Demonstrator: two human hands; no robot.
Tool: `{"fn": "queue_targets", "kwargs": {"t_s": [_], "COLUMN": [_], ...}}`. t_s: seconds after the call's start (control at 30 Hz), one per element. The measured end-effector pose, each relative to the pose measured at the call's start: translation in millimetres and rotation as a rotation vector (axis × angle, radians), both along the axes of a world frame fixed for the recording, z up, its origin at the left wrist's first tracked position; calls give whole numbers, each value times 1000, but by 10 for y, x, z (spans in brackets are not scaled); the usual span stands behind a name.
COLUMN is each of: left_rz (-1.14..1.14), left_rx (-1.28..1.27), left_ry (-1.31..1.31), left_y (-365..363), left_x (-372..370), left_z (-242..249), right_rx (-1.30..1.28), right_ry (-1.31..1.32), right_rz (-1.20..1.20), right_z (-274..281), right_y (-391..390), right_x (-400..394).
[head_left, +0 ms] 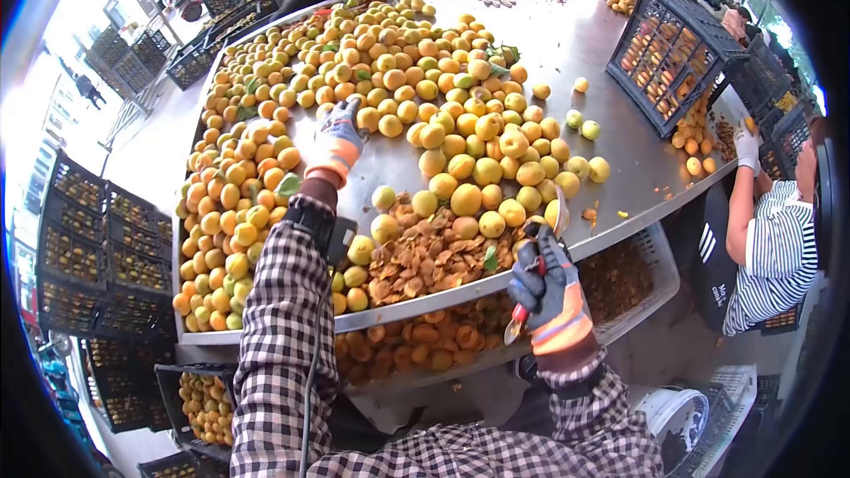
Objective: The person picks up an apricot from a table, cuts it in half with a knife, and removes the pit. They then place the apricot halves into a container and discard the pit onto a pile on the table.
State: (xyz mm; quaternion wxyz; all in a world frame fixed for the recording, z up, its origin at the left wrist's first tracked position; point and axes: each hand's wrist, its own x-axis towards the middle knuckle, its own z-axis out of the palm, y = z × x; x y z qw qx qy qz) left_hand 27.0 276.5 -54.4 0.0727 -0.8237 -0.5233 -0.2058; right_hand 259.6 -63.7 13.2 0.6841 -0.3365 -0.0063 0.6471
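Observation:
My left hand point(335, 143), in a grey and orange glove, reaches over the metal table point(390, 179). Its fingers stretch out to the edge of the heap of yellow-orange apricots point(381, 66), with nothing seen held in them. My right hand point(551, 288), gloved alike, is closed around a red-handled hand tool point(523, 308) at the table's near edge. The tool's exact kind is partly hidden by the fingers. Loose apricots and a pile of brown apricot stones point(425, 261) lie between my hands.
Under the table edge is a bin of halved apricots point(434, 345), beside a white crate point(660, 279). A black crate point(664, 57) tips apricots at the right. Co-workers stand at the far side and right point(770, 239). Stacked crates point(102, 252) and a white bucket point(677, 416) flank me.

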Motion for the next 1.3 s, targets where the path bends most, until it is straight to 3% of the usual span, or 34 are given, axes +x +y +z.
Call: {"fn": "queue_targets", "kwargs": {"t_s": [0.03, 0.07, 0.13, 0.17, 0.33, 0.4, 0.47, 0.53, 0.57, 0.6, 0.63, 0.67, 0.73, 0.8, 0.83, 0.93, 1.03, 1.1, 1.17, 1.3], "left_rz": [59, 63, 42, 1, -149, -245, -322, -394, -468, -520, -556, -592, -669, -698, -647, -549, -563, -552, -639, -568], "left_rx": [-128, -40, -105, -29, -92, -179, -159, -169, -283, -554, -623, -695, -642, -752, -616, -732, -836, -878, -700, -583], "left_ry": [164, 284, 382, 261, 130, -239, -561, -527, -653, -1021, -1086, -1152, -1088, -1187, -1133, -1245, -1321, -1356, -1229, -1025], "left_y": [-30, 71, 291, 354, -99, -348, -578, -863, -954, -1175, -1427, -1651, -1951, -2269, -2411, -2612, -2733, -2738, -2699, -2715], "left_x": [111, 149, 159, 133, 130, 61, 14, -105, -193, -178, -191, -217, -273, -326, -298, -322, -316, -330, -364, -446], "left_z": [206, 111, -133, -280, -171, -148, -68, 142, 149, 214, 345, 431, 433, 491, 535, 570, 641, 643, 578, 654], "right_rx": [-36, -74, -30, -31, -42, 2, -39, 125, 146, 171, 198, 235, 314, 388, 402, 476, 554, 548, 574, 534], "right_ry": [-25, -45, 37, 14, -32, -1, -203, -261, -468, -677, -971, -1088, -1146, -1191, -1143, -1155, -1614, -1659, -1738, -1731], "right_rz": [8, 17, 46, 50, 44, 131, 174, 344, 352, 354, 305, 272, 400, 337, 333, 243, 148, 169, 149, 251], "right_z": [47, 73, 30, 17, 65, 20, 72, 81, 49, -39, -124, -99, -87, -102, -136, -276, -276, -192, -160, -279], "right_y": [11, 7, -14, -19, -53, -80, -113, -160, -171, -164, -165, -199, -213, -278, -285, -284, -248, -266, -253, -219], "right_x": [-22, -40, -33, -31, -76, -91, -168, -181, -231, -289, -367, -430, -459, -555, -584, -708, -774, -807, -825, -851]}}
